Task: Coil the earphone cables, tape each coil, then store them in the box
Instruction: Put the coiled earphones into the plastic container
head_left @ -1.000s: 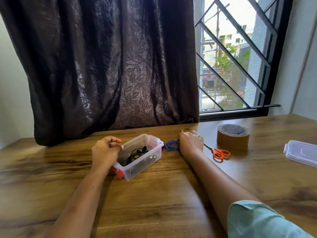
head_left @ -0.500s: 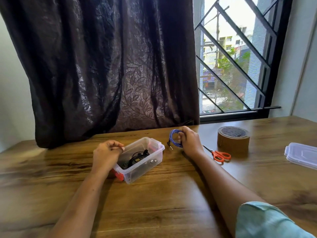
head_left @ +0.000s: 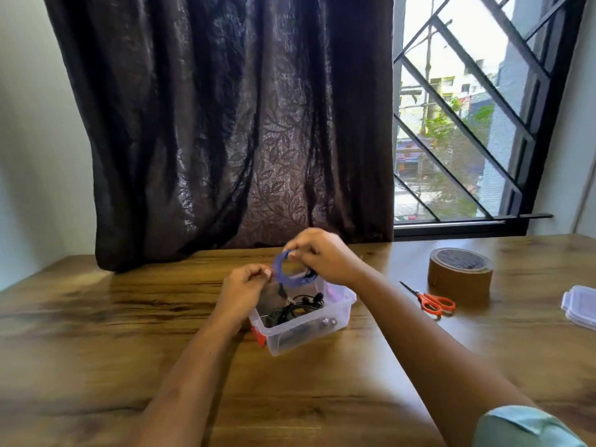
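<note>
Just above an open box, a blue cable coil (head_left: 292, 273) is held up between two hands.

Nearest, at the lower right, a pale green sleeve (head_left: 522, 427) is seen on the right arm. A clear plastic box (head_left: 309, 332) is set mid-table on the wooden table (head_left: 129, 350), with black earphones (head_left: 301, 306) lying inside. Over its far end, the coil is pinched at its upper rim by the right hand (head_left: 322, 256). The left hand (head_left: 243, 285) is curled at the coil's left edge; whether anything is gripped cannot be told through the blur. To the right, orange-handled scissors (head_left: 432, 300) are laid near a brown tape roll (head_left: 459, 269), and a clear lid (head_left: 580, 306) is cut off by the edge. Behind, a dark curtain (head_left: 225, 124) and a barred window (head_left: 467, 124) are seen.
</note>
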Demonstrator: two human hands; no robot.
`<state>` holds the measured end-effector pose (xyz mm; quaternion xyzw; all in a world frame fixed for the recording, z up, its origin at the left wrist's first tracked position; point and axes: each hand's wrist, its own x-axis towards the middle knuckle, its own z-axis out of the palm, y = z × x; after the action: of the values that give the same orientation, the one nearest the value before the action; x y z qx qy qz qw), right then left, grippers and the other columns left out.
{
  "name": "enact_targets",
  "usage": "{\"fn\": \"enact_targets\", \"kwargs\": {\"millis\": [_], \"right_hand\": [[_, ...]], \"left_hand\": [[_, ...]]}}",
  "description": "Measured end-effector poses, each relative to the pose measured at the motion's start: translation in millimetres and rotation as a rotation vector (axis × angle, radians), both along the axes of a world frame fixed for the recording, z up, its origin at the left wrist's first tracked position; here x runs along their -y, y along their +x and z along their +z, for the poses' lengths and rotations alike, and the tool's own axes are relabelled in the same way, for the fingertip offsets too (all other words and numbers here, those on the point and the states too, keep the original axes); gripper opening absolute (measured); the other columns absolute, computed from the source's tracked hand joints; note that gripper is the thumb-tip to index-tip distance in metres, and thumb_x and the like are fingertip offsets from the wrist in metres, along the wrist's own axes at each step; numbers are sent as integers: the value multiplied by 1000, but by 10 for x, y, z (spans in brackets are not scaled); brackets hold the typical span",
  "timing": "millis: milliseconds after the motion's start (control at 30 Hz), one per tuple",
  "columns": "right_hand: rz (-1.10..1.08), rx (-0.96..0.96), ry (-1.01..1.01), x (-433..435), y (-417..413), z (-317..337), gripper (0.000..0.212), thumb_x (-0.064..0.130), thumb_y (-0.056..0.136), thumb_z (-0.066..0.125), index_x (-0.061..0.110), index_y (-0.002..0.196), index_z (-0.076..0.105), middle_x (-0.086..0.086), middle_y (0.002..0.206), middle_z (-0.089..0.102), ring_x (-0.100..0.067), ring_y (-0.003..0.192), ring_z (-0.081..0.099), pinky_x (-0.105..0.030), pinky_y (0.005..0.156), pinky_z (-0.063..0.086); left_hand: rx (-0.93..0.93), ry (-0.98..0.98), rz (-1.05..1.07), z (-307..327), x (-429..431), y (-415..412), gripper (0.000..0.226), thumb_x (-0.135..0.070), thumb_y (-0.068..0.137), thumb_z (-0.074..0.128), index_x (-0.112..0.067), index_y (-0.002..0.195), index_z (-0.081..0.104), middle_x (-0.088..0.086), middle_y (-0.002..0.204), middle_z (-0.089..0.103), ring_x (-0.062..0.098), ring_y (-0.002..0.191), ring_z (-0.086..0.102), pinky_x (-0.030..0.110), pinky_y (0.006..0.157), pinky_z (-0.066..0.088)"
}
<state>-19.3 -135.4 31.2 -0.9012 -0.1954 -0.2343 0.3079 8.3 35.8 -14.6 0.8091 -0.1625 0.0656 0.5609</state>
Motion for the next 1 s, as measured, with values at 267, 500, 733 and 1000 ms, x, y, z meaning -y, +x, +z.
{"fn": "enact_targets", "kwargs": {"millis": [267,500,733,1000], "right_hand": [[-54,-280,-337,-115,-22,-192,17,8,84,66,16,98,72,0,93,69,-13,88,58,-22,77,46],[-83,-325,-348,-130,-48,-171,11,6,80,68,15,83,73,11,71,62,-2,61,53,-19,64,47],[-44,-303,-300,-93,-43,-133,11,13,83,70,15,92,77,4,91,70,-6,78,56,-21,75,49],[-8,-369,-242,-95,-57,-130,13,8,79,73,15,90,76,9,88,66,-2,77,58,-13,72,47]], "left_hand": [[-196,-24,-152,76,-14,-90,7,-17,89,63,-17,95,67,-2,92,69,13,87,64,22,75,52],[-93,271,-136,117,-22,-89,39,-4,74,74,-27,103,63,-7,102,64,8,93,60,18,64,49],[-29,347,-109,119,-20,-106,41,-11,74,75,-31,108,62,-9,107,60,10,102,55,16,64,44],[-21,350,-103,123,-13,-115,45,-11,72,77,-30,110,61,-7,111,58,11,103,55,16,62,45]]}}
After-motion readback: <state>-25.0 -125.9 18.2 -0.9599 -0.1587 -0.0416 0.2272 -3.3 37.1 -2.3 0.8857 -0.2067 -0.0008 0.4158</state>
